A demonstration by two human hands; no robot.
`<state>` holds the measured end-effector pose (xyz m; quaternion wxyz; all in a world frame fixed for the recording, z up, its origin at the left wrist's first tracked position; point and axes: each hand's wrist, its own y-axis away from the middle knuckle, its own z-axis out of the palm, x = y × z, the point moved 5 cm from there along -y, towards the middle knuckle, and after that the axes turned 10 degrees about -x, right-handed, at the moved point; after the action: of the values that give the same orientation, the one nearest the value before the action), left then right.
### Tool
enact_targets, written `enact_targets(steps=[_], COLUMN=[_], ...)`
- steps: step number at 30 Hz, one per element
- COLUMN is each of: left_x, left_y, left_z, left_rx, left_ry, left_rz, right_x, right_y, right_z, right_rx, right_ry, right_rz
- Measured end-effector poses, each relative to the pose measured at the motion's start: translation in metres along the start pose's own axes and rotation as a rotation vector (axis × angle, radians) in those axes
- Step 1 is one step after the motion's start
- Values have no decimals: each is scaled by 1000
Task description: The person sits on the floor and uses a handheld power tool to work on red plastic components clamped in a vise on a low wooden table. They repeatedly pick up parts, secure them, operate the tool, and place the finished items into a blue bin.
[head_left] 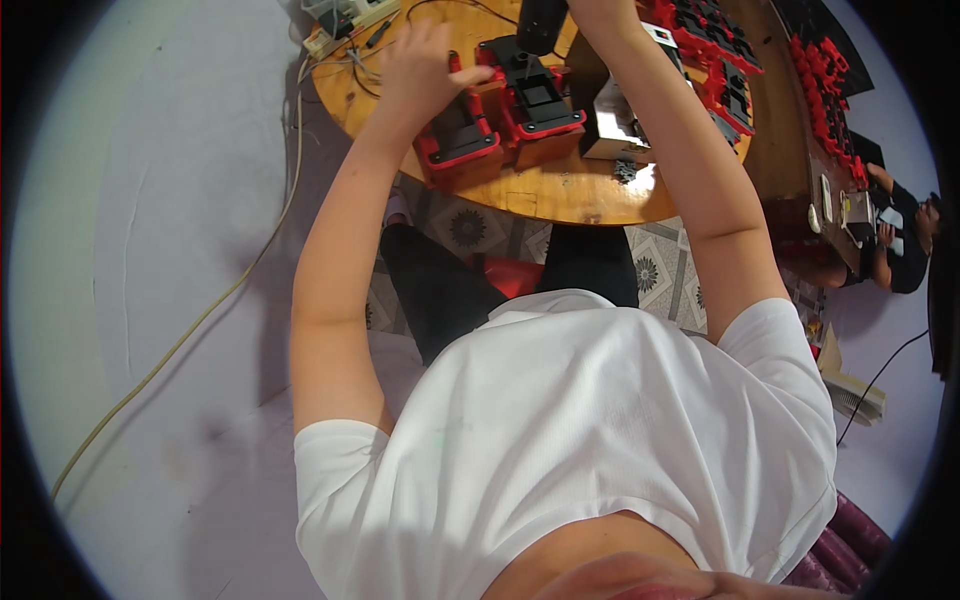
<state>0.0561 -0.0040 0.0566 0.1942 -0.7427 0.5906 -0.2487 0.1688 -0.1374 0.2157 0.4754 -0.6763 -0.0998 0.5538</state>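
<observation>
At the far edge of the view, on a round wooden table [560, 195], two red-and-black moulded housings are seen mounted on wooden blocks, side by side. The left hand [425, 65] is laid on the far end of the left housing [458, 130]; its fingers are spread and curled loosely over the part, touching it, with no closed grasp visible. The right housing [535, 100] stands just right of it, touching or nearly so. The right hand [595, 10] is raised above the table and cut by the top edge of the frame; it is beside a black cylindrical tool [540, 25] standing over the right housing, but how far its fingers are closed cannot be told. A small open cardboard box [610, 125], brown outside and pale inside, is set just right of the right housing. Further red-and-black parts [715, 50] are stacked at the far right of the table. A white power strip [345, 20] with cables lies at the far left rim. A pale cable [200, 315] runs across the floor at left. At far right, another person [905, 235] is seated at a bench.
</observation>
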Motion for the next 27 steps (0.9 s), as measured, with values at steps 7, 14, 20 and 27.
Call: enact_targets(steps=[7,14,20,27], left_x=[36,0,18,63], left_y=[-41,-72,2,-5], left_z=[50,-31,-61,-51], left_rx=[-533,-524,-1017,-1337], left_ry=[138,335,453,444], left_rz=[-214,-380,155,-304], right_x=[-54,-66,-13,43], right_y=[29,47,118,180], right_z=[-32,-51,-30,-30], right_rx=[88,71,-38,-64], right_ry=[44,24,47,355], right_rz=[70,110,573,459])
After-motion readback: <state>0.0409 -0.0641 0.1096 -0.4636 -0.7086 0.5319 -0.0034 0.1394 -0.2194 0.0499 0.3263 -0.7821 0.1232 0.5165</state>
